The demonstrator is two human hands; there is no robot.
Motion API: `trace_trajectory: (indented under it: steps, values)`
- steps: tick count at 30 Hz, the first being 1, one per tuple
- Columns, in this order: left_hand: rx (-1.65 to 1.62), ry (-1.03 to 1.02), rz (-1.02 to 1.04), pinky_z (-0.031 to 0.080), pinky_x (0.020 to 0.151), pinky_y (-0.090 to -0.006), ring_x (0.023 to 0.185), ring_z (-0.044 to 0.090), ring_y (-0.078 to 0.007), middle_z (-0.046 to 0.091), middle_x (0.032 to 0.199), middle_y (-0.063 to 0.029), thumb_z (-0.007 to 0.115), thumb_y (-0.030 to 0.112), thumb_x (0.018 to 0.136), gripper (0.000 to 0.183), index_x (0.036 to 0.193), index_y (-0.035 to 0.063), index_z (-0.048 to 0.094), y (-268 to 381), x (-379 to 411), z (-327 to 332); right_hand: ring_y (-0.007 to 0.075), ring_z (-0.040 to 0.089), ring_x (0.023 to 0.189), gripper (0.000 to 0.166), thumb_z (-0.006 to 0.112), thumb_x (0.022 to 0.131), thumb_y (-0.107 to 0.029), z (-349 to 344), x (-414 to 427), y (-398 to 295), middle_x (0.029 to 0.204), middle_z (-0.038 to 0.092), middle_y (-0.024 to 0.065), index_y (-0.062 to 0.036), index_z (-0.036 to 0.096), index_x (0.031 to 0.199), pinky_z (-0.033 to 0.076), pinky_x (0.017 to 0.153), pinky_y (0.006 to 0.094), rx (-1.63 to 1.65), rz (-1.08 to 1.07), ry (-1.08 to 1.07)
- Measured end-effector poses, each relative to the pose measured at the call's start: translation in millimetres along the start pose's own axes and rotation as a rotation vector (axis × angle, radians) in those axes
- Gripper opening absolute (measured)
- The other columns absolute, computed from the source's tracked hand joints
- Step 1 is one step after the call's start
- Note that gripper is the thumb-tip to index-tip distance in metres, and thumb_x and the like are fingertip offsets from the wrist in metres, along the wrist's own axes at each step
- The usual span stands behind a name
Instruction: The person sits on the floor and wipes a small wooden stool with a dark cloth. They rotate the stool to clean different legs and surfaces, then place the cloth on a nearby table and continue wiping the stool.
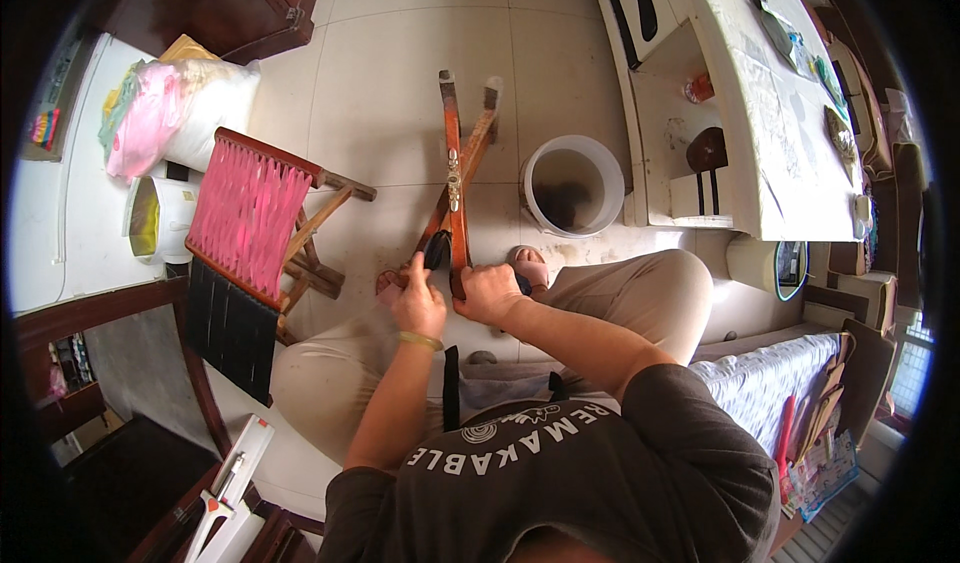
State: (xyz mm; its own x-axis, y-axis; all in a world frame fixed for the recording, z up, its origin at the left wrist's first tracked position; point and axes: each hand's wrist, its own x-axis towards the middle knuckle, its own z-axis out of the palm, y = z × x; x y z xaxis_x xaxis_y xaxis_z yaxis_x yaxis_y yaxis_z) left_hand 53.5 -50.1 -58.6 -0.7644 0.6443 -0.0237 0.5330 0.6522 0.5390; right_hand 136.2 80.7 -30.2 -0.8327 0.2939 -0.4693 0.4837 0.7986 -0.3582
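Observation:
A crossed wooden folding-stool frame point(454, 139) stretches away from me, apparently with worn pale ends at the far side and metal fittings where its legs cross. My right hand point(491, 293) is closed around the near end of its right-hand bar. At the near end of the other bar is my left hand point(420, 300), fingers curled and index finger pointing forward. A bundle of black strap or cord point(437, 249) lies against that hand's fingertips, between the bars. Whether the left fingers grip the strap or the wood is hidden.
To the left stands a folding stool with a pink woven seat point(251, 214) and a black strip hanging from it. A white bucket point(576, 188) with dark contents stands right of the frame. Further right is a table point(757, 112) with open shelves. A white bin point(161, 218) stands far left.

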Motion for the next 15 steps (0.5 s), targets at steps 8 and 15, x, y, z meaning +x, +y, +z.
trace_trajectory:
  steps: [8,15]
  values:
    - [0.059,0.123,-0.215,0.047,0.083,-0.0451,0.101,0.058,-0.0339,0.060,0.107,-0.0148,0.063,0.006,0.075,0.066,0.136,0.0145,0.040,-20.4,35.8,-30.8,0.0280,0.067,0.078,0.041,0.063,0.075,-0.043,-14.6,-11.1,18.5,0.083,0.068,0.0130,-0.0035,0.064,0.086,0.052,0.068,0.0404,-0.075,-0.054,-0.108]
    - [0.094,0.149,-0.022,0.043,0.091,-0.0436,0.108,0.053,-0.0327,0.058,0.113,-0.0139,0.068,0.016,0.077,0.051,0.124,0.0093,0.051,5.3,37.0,-42.6,0.0283,0.067,0.082,0.049,0.065,0.073,-0.050,-15.3,-5.9,29.9,0.084,0.068,0.0140,-0.0039,0.065,0.090,0.052,0.069,0.0416,-0.033,-0.074,-0.220]
